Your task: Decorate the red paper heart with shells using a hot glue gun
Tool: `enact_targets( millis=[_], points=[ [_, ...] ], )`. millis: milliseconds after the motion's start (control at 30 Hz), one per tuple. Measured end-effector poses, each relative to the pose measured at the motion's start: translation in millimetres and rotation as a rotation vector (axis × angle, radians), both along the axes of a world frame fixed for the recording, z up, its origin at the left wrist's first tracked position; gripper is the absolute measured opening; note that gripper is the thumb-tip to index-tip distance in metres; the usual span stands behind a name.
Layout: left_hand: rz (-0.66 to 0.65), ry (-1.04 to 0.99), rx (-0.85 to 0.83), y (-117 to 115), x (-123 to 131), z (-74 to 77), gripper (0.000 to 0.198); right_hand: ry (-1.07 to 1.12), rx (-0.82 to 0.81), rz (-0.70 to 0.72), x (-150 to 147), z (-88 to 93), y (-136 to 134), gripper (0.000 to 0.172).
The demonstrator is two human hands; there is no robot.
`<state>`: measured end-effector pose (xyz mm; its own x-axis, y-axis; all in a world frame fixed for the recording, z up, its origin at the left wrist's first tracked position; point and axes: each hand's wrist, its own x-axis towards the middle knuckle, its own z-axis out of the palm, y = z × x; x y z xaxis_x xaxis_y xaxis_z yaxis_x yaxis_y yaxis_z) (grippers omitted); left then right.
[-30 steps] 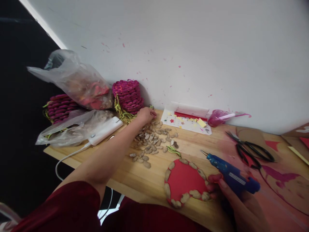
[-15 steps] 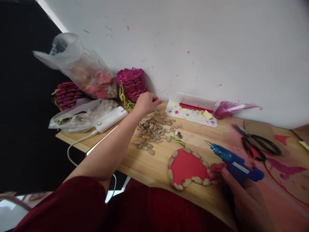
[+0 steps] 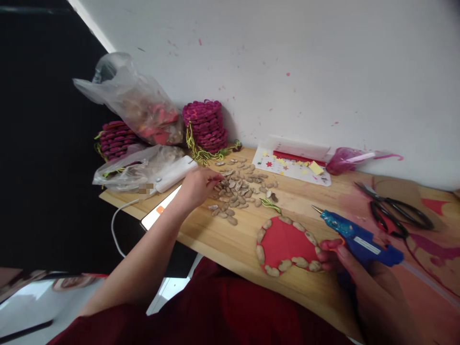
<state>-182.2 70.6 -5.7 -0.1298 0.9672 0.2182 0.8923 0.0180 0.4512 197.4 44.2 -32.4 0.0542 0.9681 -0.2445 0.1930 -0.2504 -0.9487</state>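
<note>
Left hand [image 3: 196, 189] is at the near-left side of the loose peanuts [image 3: 239, 194], which lie left of and beyond the red heart [image 3: 287, 242]. Its fingertips are drawn together low over the shells; I cannot tell whether a peanut is pinched between them.

Well to the left of the heart and beyond it, a clear plastic bag [image 3: 143, 103] bulges with red and brownish pieces. In front of that, a flatter plastic bag [image 3: 117, 170] holds something pale, too blurred to name. Between these bags and the heart, against the wall, a magenta coiled bundle [image 3: 204, 127] stands upright, trailing yellow-green strands; its inside is hidden. Beyond the heart to the right lies a translucent purple pouch [image 3: 338, 163], contents unclear.

Right hand [image 3: 377, 287], just right of the heart, is wrapped around a blue glue gun [image 3: 359, 242], whose metal nozzle points leftward past the heart's far right side. Its fingers come right up to the heart's edge. Bordered with peanuts, the heart lies flat on the wooden table [image 3: 204, 239].
</note>
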Motion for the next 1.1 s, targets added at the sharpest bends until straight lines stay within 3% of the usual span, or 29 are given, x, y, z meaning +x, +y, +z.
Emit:
enact_targets(
  millis=[167, 300, 533, 800, 1000, 1100],
  points=[
    [-0.104, 0.018, 0.094, -9.6, 4.4, -20.0, 0.019, -0.001, 0.023, 0.006, 3.0, -3.8, 0.3, 0.033],
    [-0.166, 0.067, 0.114, -11.2, 7.8, -27.8, 0.016, -0.055, 0.035, -0.013, 2.2, -3.5, 0.8, 0.036],
    [-0.098, 0.086, 0.163, -8.5, 8.5, -25.8, 0.011, -0.063, 0.034, -0.009, 3.7, -7.5, 3.3, 0.039],
    [-0.124, 0.138, 0.104, -3.7, 26.3, -26.7, 0.006, -0.058, 0.048, -0.011, 4.7, -7.0, 1.9, 0.038],
    [-0.067, 0.165, 0.148, -11.2, 11.1, -18.3, 0.027, -0.049, 0.024, -0.021, 6.6, -11.4, 2.8, 0.034],
    [-0.034, 0.123, 0.18, -11.6, 2.4, -13.1, 0.026, -0.06, 0.025, -0.033, 3.8, -8.7, 2.7, 0.035]
  ],
)
